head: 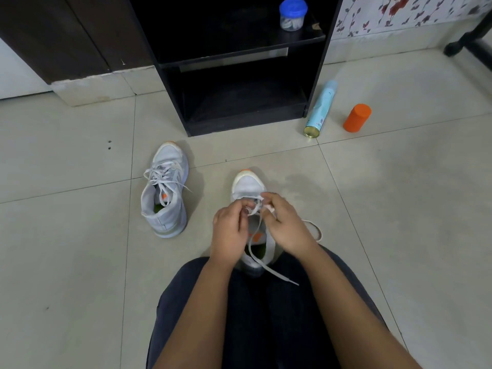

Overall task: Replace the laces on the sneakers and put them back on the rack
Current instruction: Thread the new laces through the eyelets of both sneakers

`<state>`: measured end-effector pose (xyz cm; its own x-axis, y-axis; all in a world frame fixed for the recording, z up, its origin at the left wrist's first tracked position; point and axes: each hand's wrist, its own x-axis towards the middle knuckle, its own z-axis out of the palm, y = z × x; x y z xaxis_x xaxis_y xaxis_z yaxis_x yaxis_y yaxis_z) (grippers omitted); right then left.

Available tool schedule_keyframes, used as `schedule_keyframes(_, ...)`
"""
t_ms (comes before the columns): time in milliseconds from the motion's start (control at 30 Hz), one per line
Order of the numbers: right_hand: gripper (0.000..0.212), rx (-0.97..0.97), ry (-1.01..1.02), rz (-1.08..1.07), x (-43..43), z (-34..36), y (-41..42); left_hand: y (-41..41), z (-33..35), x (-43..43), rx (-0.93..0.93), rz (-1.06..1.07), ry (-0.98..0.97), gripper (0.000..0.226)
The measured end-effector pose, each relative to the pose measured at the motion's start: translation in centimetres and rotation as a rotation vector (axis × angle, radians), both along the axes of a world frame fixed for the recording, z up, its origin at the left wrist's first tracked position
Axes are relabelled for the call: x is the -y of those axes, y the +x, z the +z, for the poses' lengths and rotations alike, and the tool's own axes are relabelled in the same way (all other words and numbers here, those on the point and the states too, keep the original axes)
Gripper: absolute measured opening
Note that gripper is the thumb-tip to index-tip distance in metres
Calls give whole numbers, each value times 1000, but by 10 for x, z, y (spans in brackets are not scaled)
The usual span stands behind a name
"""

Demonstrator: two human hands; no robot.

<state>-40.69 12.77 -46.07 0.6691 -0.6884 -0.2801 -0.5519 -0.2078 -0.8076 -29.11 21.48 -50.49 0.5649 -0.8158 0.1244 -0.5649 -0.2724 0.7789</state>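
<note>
On the tiled floor (80, 235) in front of a black shoe rack (239, 126), a seated person works a white lace (266, 267) into a grey sneaker with an orange toe tip (247, 185), which stands between the knees with its toe pointing at the rack. The left hand (230, 230) and the right hand (286, 225) meet over the front eyelets, the fingers of each curled and pinching the lace there. One free end of the lace trails back over the shoe's heel onto the person's dark trousers (202, 288); another stretch loops on the floor just to the right of the right hand. The second sneaker (166, 193), already laced, stands apart to the left, also toe toward the rack. Neither shoe is on the rack. A clear jar with a blue lid (292, 14) sits on the rack's upper shelf. To the rack's right, a pale blue spray can (320, 109) lies on its side on the floor, with an orange cylindrical container (357, 118) near it.
</note>
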Motion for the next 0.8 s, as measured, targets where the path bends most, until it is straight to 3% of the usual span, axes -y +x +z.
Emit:
schedule_keyframes(67,39,-36,-210,124,0,-5,5,-1,5,0,47,-29,17,24)
schedule_keyframes(133,28,-79,-270,216,4,-6,8,-1,8,-3,89,-14,14,22)
schedule_keyframes(200,33,-20,-102,151,8,1,4,5,9,-4,38,115,-55,22)
schedule_keyframes(267,35,35,9,65,15,8,-6,16,4,-6,-134,340,-88,23)
schedule_keyframes(333,35,39,70,-1,21,8,-20,25,-2,-11,-286,564,-24,21)
schedule_keyframes(400,32,29,126,-60,26,3,-29,30,-5,-13,-242,654,147,23)
schedule_keyframes(467,27,-8,142,-52,25,-4,-27,26,-5,-13,-64,540,244,36)
schedule_keyframes(567,19,-11,24,47,9,-6,-10,5,7,-4,9,67,98,43)
schedule_keyframes(633,19,25,-1,16,3,-5,2,-7,10,-1,119,-80,148,42)
schedule_keyframes(800,31,23,254,-106,16,-18,-8,9,4,-5,153,140,204,23)
